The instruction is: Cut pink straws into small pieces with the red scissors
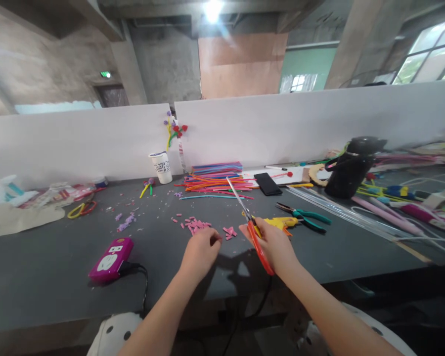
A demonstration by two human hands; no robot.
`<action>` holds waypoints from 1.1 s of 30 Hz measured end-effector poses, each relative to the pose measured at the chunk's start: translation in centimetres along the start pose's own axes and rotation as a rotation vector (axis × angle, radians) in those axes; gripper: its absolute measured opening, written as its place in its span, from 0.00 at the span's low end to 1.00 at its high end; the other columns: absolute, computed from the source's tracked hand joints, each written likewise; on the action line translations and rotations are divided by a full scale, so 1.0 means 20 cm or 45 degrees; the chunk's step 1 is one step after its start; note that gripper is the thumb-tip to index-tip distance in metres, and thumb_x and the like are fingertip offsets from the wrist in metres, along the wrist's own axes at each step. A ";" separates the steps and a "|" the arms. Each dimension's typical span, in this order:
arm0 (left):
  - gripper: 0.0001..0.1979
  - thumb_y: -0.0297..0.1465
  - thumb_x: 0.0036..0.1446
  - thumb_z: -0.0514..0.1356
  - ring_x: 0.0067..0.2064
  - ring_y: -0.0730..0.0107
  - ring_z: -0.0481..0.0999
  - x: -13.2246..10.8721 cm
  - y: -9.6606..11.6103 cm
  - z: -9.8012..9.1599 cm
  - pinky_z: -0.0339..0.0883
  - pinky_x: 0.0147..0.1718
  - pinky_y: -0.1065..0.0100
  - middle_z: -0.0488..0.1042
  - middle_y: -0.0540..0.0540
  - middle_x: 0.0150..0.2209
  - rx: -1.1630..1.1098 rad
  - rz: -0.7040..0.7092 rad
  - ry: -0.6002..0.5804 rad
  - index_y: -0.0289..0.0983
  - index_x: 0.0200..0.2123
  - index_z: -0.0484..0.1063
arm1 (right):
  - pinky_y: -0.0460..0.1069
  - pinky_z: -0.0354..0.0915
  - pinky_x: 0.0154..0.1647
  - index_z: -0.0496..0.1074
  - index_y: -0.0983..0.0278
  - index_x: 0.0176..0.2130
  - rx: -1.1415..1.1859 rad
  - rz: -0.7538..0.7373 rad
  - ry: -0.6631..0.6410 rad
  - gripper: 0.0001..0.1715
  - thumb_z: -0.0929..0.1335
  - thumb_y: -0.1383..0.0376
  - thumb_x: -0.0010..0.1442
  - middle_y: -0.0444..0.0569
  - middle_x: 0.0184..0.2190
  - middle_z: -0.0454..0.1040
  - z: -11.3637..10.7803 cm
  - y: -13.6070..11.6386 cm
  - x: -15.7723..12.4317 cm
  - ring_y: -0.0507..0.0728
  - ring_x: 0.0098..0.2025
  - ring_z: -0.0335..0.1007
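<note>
At the left of the table (40,282) lies one magenta socket block (110,252), and further back stands one white cup (161,167). A scatter of small pink offcuts (196,225) sits just ahead of the left hand (202,249), whose fingertips are drawn together; whether they nip a scrap, I cannot tell. The right hand (276,245) is wrapped around one pair of scissors (249,220), with orange handles and long silver blades pointing up and away, above the table. Right of it lie one black phone (267,184), one pair of green pliers (306,218) and one black jug (350,167).
</note>
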State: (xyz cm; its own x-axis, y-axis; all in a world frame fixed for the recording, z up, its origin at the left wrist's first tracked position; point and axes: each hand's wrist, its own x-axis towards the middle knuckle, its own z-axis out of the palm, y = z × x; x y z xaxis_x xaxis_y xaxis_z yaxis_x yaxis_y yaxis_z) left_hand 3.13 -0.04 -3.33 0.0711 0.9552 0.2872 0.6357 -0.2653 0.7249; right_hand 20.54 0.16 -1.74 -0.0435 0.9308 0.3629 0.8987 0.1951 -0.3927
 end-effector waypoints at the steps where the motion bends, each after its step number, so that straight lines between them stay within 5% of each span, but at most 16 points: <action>1: 0.06 0.26 0.43 0.54 0.25 0.69 0.67 0.02 -0.01 0.03 0.56 0.26 0.70 0.70 0.49 0.22 0.039 0.015 -0.008 0.38 0.22 0.71 | 0.44 0.49 0.21 0.61 0.61 0.25 -0.007 0.015 0.004 0.19 0.56 0.51 0.55 0.45 0.18 0.67 0.01 0.01 0.01 0.54 0.23 0.65; 5: 0.09 0.27 0.47 0.51 0.32 0.65 0.69 0.09 -0.02 0.05 0.57 0.31 0.68 0.73 0.45 0.28 0.142 0.043 -0.016 0.38 0.26 0.72 | 0.45 0.48 0.20 0.62 0.61 0.26 -0.009 0.033 0.015 0.20 0.56 0.49 0.54 0.45 0.18 0.67 0.04 0.01 0.04 0.54 0.23 0.64; 9: 0.12 0.31 0.50 0.49 0.32 0.64 0.69 0.13 -0.08 -0.07 0.57 0.32 0.67 0.72 0.44 0.26 0.249 0.004 0.025 0.37 0.22 0.70 | 0.45 0.48 0.20 0.62 0.61 0.26 0.018 0.041 0.008 0.23 0.55 0.46 0.53 0.44 0.18 0.68 0.04 0.01 0.05 0.54 0.22 0.64; 14: 0.12 0.25 0.46 0.50 0.32 0.67 0.68 0.13 -0.17 -0.21 0.58 0.32 0.68 0.71 0.46 0.31 0.306 -0.058 0.046 0.38 0.35 0.69 | 0.44 0.50 0.22 0.63 0.61 0.25 0.049 0.039 -0.006 0.24 0.55 0.45 0.52 0.45 0.20 0.69 0.01 0.01 0.04 0.54 0.24 0.66; 19: 0.08 0.24 0.44 0.54 0.35 0.66 0.67 0.11 -0.18 -0.14 0.57 0.36 0.67 0.70 0.46 0.31 0.314 0.027 -0.092 0.38 0.26 0.71 | 0.45 0.49 0.22 0.65 0.61 0.28 0.059 0.008 -0.047 0.24 0.58 0.45 0.52 0.46 0.20 0.70 0.03 0.00 0.03 0.55 0.24 0.66; 27: 0.05 0.24 0.46 0.52 0.37 0.63 0.65 0.10 -0.19 -0.05 0.55 0.41 0.62 0.67 0.44 0.30 0.133 -0.012 -0.054 0.38 0.23 0.66 | 0.45 0.50 0.22 0.66 0.62 0.30 0.200 -0.015 -0.111 0.18 0.61 0.50 0.50 0.48 0.21 0.71 0.03 -0.03 0.01 0.55 0.25 0.66; 33: 0.05 0.30 0.50 0.48 0.23 0.71 0.67 0.01 -0.07 0.04 0.62 0.25 0.67 0.66 0.50 0.22 -0.288 -0.129 -0.183 0.37 0.29 0.61 | 0.43 0.53 0.20 0.65 0.63 0.26 0.543 -0.026 -0.253 0.17 0.59 0.54 0.53 0.43 0.18 0.68 0.07 -0.06 -0.02 0.51 0.21 0.63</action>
State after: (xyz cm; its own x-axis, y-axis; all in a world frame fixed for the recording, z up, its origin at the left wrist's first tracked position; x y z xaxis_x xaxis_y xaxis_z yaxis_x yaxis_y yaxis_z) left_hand 2.83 0.50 -4.71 0.1343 0.9829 0.1263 0.4586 -0.1747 0.8713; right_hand 18.78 0.03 -2.57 -0.1792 0.9585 0.2217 0.6390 0.2847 -0.7146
